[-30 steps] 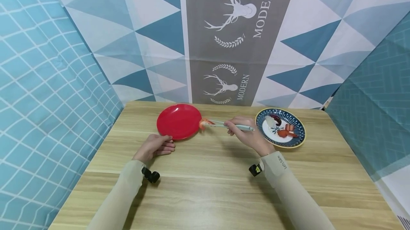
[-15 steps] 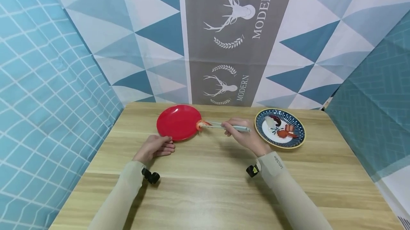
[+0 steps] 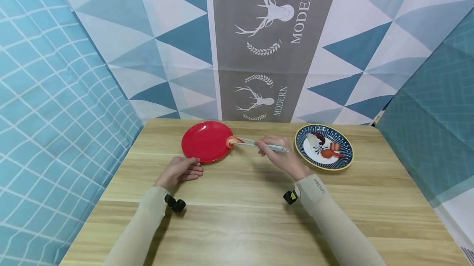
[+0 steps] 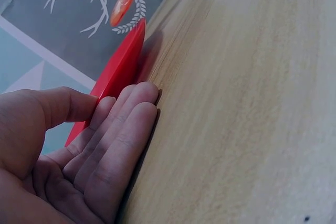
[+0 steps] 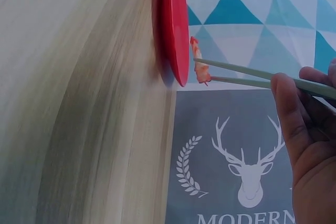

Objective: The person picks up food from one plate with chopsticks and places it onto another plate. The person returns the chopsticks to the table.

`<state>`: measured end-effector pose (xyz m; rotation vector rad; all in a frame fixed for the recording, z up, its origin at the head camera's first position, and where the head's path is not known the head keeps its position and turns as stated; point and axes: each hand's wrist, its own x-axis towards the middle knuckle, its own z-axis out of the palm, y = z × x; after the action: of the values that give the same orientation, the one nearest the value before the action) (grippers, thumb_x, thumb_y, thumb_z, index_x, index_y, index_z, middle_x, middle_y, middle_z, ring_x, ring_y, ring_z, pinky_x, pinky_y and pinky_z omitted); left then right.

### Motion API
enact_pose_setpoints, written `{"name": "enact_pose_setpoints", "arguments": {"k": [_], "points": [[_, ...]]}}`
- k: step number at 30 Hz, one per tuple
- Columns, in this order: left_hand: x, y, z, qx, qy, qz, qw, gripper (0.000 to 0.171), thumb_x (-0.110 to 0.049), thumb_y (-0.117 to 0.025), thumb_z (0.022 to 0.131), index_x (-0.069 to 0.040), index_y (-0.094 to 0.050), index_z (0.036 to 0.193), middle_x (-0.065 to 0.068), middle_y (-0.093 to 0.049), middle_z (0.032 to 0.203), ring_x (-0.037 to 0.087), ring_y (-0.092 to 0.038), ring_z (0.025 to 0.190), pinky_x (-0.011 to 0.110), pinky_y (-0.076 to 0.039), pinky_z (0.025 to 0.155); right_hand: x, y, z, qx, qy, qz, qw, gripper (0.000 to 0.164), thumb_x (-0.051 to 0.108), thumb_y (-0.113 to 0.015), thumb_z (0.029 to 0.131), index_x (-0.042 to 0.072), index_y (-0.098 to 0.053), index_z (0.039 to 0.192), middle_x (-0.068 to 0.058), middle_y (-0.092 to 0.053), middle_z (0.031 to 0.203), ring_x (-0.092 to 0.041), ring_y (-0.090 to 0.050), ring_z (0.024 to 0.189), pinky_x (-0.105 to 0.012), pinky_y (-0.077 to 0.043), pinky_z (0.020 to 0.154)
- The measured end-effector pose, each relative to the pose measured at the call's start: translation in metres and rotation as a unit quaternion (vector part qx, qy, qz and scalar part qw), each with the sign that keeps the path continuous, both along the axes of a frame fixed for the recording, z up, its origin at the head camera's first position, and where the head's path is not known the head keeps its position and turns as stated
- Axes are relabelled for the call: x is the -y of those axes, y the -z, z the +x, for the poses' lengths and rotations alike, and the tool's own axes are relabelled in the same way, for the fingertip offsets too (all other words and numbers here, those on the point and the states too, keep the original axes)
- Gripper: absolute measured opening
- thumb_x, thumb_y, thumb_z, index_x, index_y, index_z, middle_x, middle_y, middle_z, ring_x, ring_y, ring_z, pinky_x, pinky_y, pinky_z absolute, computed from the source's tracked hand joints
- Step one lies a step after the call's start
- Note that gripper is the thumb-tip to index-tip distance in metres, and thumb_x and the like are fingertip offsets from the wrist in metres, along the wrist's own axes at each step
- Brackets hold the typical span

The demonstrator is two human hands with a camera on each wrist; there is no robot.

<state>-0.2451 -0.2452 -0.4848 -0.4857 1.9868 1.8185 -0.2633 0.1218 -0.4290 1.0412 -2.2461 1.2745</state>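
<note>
At the near left edge of a red plate (image 3: 204,141), my left hand (image 3: 180,170) pinches the rim. In the left wrist view the thumb lies on the rim of the plate (image 4: 121,65), with the other fingers beside and below it. My right hand (image 3: 280,155) holds light green chopsticks (image 3: 277,148), which point left. Between their tips is an orange-and-white shrimp (image 3: 232,141), held over the plate's right rim. The right wrist view shows the shrimp (image 5: 200,67) above the plate and apart from it.
Right of my right hand sits a blue-and-white patterned plate (image 3: 347,150) bearing reddish-brown pieces (image 3: 331,152), a white piece (image 3: 312,140) and a dark red one. Both plates rest on a wooden table (image 3: 237,216). A patterned cloth (image 3: 185,31) hangs behind.
My right hand has shifted slightly left, bringing the chopsticks and shrimp from just beside the red plate's right edge to over its rim. My left hand stays on the plate.
</note>
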Motion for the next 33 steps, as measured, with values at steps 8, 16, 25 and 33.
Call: {"name": "enact_pose_setpoints", "arguments": {"k": [8,16,25,33], "points": [[-0.001,0.0,-0.001,-0.003,0.003,-0.007,1.0,0.04,-0.029,-0.064,0.102,0.007,-0.066,0.118,0.009,-0.078,0.092,0.019,-0.078,0.082,0.03,-0.064,0.077,0.004,0.003,0.0,0.006,-0.008,-0.006,1.0,0.015,0.013,-0.067,0.1,0.011,-0.082,0.095,-0.004,-0.075,0.079,-0.011,-0.069,0.07,-0.023,-0.058,0.063],[-0.002,0.001,-0.002,-0.005,0.007,-0.007,0.9999,0.041,-0.029,-0.064,0.102,0.008,-0.064,0.121,0.009,-0.078,0.092,0.019,-0.079,0.081,0.03,-0.064,0.077,0.007,0.005,-0.001,0.004,-0.005,-0.009,1.0,0.015,0.012,-0.068,0.1,0.011,-0.082,0.094,0.0,-0.075,0.079,-0.009,-0.069,0.069,-0.024,-0.059,0.064],[0.003,0.004,0.004,0.0,-0.005,-0.012,0.9999,0.042,-0.031,-0.063,0.103,0.006,-0.063,0.122,0.008,-0.078,0.09,0.018,-0.078,0.08,0.029,-0.064,0.076,0.018,0.008,-0.002,-0.002,-0.026,-0.002,1.0,0.016,0.014,-0.067,0.1,0.012,-0.081,0.092,0.0,-0.074,0.077,-0.007,-0.066,0.07,-0.024,-0.057,0.063],[0.0,0.002,0.0,-0.003,0.002,-0.006,1.0,0.041,-0.03,-0.063,0.103,0.006,-0.063,0.123,0.008,-0.078,0.092,0.018,-0.078,0.081,0.03,-0.064,0.077,0.02,0.009,-0.002,0.009,-0.011,-0.002,1.0,0.017,0.015,-0.067,0.101,0.012,-0.081,0.091,-0.001,-0.074,0.077,-0.006,-0.067,0.068,-0.022,-0.057,0.061]]}}
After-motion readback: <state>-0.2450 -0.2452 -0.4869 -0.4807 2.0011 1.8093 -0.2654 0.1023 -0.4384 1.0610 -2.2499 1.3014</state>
